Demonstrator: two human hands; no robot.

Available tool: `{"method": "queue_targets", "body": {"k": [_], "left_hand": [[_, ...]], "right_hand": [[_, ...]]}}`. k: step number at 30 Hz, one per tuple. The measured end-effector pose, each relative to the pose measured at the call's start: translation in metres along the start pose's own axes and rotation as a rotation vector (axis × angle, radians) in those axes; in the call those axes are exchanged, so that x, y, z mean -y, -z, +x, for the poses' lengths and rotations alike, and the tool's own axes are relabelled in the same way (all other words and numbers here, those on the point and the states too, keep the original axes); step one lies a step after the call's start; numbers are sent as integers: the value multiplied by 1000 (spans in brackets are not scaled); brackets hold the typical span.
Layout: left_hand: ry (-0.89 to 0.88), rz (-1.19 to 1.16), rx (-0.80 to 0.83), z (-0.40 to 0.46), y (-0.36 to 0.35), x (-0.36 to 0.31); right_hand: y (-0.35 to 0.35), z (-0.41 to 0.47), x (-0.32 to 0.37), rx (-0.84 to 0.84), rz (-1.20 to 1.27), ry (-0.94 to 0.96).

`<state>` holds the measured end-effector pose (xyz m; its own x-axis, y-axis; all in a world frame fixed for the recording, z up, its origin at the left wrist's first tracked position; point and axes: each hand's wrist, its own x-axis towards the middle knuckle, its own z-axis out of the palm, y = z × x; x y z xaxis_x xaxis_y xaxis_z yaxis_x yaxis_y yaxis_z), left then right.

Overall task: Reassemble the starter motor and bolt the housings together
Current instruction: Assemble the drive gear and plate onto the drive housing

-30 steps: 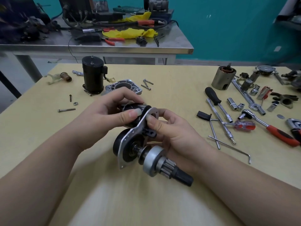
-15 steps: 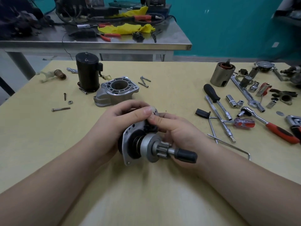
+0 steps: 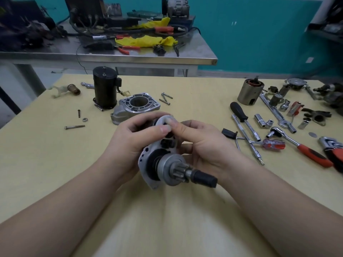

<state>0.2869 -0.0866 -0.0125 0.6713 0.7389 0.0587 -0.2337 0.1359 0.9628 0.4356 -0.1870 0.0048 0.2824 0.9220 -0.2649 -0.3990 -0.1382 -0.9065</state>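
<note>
Held above the table [image 3: 55, 164], the starter assembly [image 3: 167, 164] sits clamped between left hand [image 3: 133, 140] and right hand [image 3: 204, 145] fingers, needing its plate kept square before meeting the aluminium housing [image 3: 137, 106] just beyond.

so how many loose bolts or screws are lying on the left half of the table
5: one long bolt near the left edge, a short screw above it, one at the black motor's base, and two crossed right of the aluminium housing. Others may be hidden.

Plate [image 3: 146, 156] matt grey metal; table [image 3: 194, 101] smooth wood.
</note>
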Motion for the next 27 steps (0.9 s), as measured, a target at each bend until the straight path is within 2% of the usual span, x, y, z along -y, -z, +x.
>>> {"method": "queue_targets", "body": {"k": [2, 4, 7, 9, 11, 13, 17, 21, 27], "left_hand": [[-34, -40, -87, 1, 3, -2], [-78, -82, -190, 3, 5, -5], [-119, -150, -283, 5, 5, -7], [-120, -200, -306, 6, 5, -8], [-83, -262, -291, 7, 7, -8], [0, -316, -218, 7, 6, -8], [150, -397, -76, 1, -2, -2], [80, -191, -93, 0, -5, 1], [77, -124, -27, -3, -6, 1]], "right_hand": [[-1, -2, -1, -30, 75, 66], [-4, -4, -12, -68, 51, 217], [-6, -11, -33, -40, -170, 544], [-2, -13, -41, 91, -357, 713], [1, -9, -38, 212, -654, 808], [5, -1, -31, 229, -820, 834], [2, 9, -30, 168, -818, 815], [-3, 12, -41, 2, -795, 976], [-4, 9, -39, -9, -705, 1057]]}}
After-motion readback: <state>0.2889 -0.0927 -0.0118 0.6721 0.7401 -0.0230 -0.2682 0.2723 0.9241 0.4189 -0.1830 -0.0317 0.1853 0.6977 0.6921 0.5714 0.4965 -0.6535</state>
